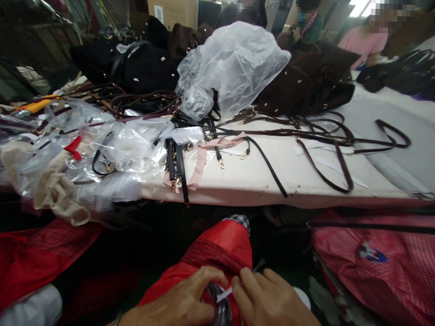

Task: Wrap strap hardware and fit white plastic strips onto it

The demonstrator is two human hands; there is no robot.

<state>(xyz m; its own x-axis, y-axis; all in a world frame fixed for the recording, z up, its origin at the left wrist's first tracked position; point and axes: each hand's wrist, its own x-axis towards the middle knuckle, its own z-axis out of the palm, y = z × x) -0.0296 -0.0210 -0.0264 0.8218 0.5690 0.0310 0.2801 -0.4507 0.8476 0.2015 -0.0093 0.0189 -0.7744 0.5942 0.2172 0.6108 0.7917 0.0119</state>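
Where the hands meet: a dark, shiny bundle (223, 319) is held in front of the worktop (234, 183), over red cloth (214, 244).
Left hand (193, 299): thumb and fingers are curled around the bundle's side.
Right hand (269, 302): fingertips are pinched at the end of a white strip (225, 294), laid across the bundle.
Bundle so far: a loop appears to have been gathered; whether the strip is fastened cannot be made out.
Straps left loose: black straps (181, 166) with gold clasps are spread near the worktop's front edge, brown straps (312, 135) farther right on it.
Plastic in the way: crumpled wrapping (135, 140) is heaped on the worktop's left, some straps being covered.
Bags: a cloudy plastic bag (243, 63) is wedged between black bags (149, 66) and brown bags (307, 78) at the worktop's back.
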